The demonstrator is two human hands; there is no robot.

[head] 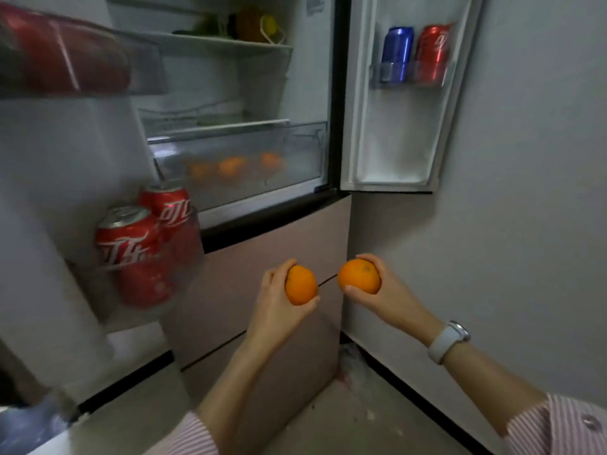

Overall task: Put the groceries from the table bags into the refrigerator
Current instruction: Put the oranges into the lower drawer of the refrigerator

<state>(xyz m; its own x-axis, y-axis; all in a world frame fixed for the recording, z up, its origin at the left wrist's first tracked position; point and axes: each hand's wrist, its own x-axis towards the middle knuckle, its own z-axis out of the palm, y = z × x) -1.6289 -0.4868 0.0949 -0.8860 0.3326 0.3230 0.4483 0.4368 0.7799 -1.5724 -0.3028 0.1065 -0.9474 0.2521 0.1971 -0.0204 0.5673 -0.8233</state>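
Note:
My left hand [274,302] grips an orange [300,285], and my right hand [387,287] grips a second orange [358,276]. Both are held side by side in front of the pink lower drawers [262,264] of the refrigerator. Above them both upper doors stand open. The clear crisper drawer [239,159] inside holds three oranges [231,166] seen through its front. The shelf above it [216,121] looks bare.
The left door bin [144,257] carries red cola cans, with more red cans in the bin at top left [65,57]. The right door bin [412,75] has a blue and a red can. Fruit sits on the upper shelf [249,27]. A grey wall [525,192] stands on the right.

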